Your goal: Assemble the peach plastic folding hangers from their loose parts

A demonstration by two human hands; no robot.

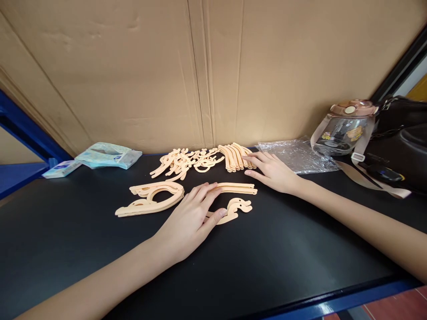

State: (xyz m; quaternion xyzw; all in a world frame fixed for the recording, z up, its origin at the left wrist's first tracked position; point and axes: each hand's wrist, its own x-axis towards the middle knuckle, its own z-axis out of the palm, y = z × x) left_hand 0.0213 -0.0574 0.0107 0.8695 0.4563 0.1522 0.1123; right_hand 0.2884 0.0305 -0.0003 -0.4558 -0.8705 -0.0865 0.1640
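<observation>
My left hand (193,218) lies over some peach plastic pieces in the middle of the black table, its fingers apart. From under it show two long curved arms (236,188) and a hook-shaped piece (238,209). Left of it lie folded hanger-like parts (150,202) around a ring-shaped gap. My right hand (275,171) reaches to the right end of a row of curved arms (233,155), fingers apart, fingertips at the row. Beside that row, to its left, is a loose pile of hook-shaped pieces (187,160).
Tissue packs (106,155) lie at the back left. Clear plastic wrap (296,153), a strapped bottle (347,131) and a dark bag (400,133) are at the back right. Cardboard (150,66) stands behind the table. A blue frame edge (320,309) runs along the front right.
</observation>
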